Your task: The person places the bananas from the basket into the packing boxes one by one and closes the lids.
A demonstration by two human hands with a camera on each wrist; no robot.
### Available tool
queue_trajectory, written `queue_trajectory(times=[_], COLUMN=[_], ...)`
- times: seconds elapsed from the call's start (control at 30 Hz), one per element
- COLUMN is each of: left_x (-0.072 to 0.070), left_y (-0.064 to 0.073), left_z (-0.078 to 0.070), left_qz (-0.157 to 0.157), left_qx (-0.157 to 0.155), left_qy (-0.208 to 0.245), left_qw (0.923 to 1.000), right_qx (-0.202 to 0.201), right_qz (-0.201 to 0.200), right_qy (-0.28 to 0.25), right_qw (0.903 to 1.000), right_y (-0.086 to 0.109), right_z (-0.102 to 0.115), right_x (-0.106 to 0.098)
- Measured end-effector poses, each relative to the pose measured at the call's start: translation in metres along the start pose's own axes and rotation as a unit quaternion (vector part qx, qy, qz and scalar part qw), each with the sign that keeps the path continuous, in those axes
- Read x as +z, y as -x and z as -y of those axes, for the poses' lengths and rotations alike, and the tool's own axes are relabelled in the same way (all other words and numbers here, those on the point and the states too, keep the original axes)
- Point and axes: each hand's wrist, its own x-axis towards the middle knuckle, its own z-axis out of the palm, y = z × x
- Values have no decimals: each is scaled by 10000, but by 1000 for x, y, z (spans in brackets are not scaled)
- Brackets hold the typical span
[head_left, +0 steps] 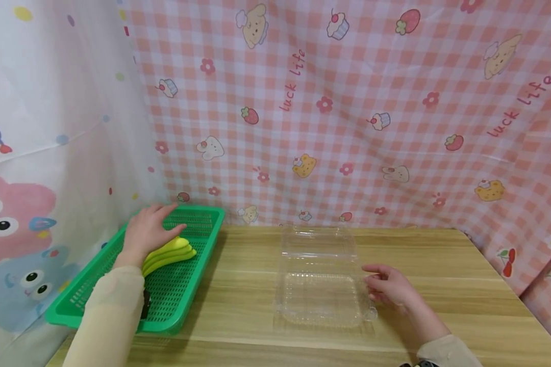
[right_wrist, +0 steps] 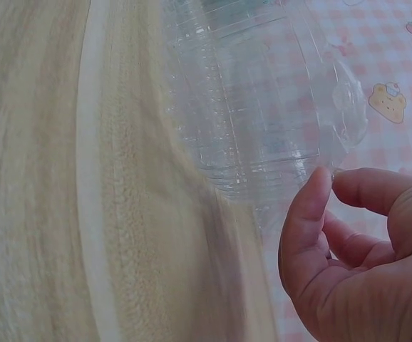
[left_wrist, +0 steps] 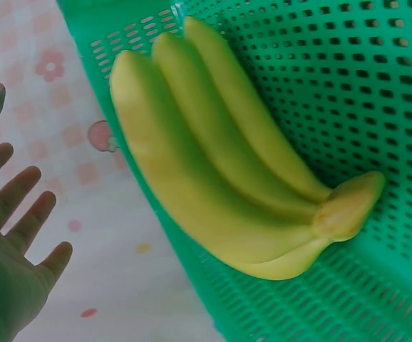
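Note:
A bunch of yellow-green bananas [head_left: 176, 257] lies in a green plastic basket [head_left: 183, 300] on the left. Above the bunch my left hand [head_left: 149, 232] hovers with its fingers spread and holds nothing. In the left wrist view the bananas [left_wrist: 213, 164] show their joined stem end, and the left hand [left_wrist: 21, 235] is apart from them. A clear plastic clamshell box [head_left: 321, 300] stands with its lid raised at the table's middle. My right hand [head_left: 390, 288] pinches its right edge between thumb and forefinger; the right wrist view shows the fingertips at the clear box's [right_wrist: 263, 107] corner.
The wooden table [head_left: 441, 275] runs beneath the box and basket. Behind it hangs a pink checked cloth [head_left: 280, 127], and a white patterned cloth [head_left: 73, 153] hangs along the left side. A dark object [head_left: 145, 305] shows beside the left sleeve, partly hidden.

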Motion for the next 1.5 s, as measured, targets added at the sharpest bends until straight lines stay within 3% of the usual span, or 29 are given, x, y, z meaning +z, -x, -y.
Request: queue_trajectory(times=[0.3, 0.63, 0.97, 1.5], left_x=[15, 28, 34, 39], left_y=[7, 12, 12, 17], left_z=[11, 21, 22, 24], left_qz=[11, 381, 910, 1461], left_qx=[-172, -341, -391, -426], left_qy=[94, 283, 299, 295], left_qw=[9998, 9983, 9946, 9879], right_qx=[-73, -85, -88, -13], right_qz=[84, 64, 20, -10], right_qy=[-47, -124, -101, -157], right_qw=[9999, 9999, 9999, 9999], right_y=[0, 1, 1, 1], right_z=[-2, -2, -3, -4], right_x=[0, 1, 0, 0])
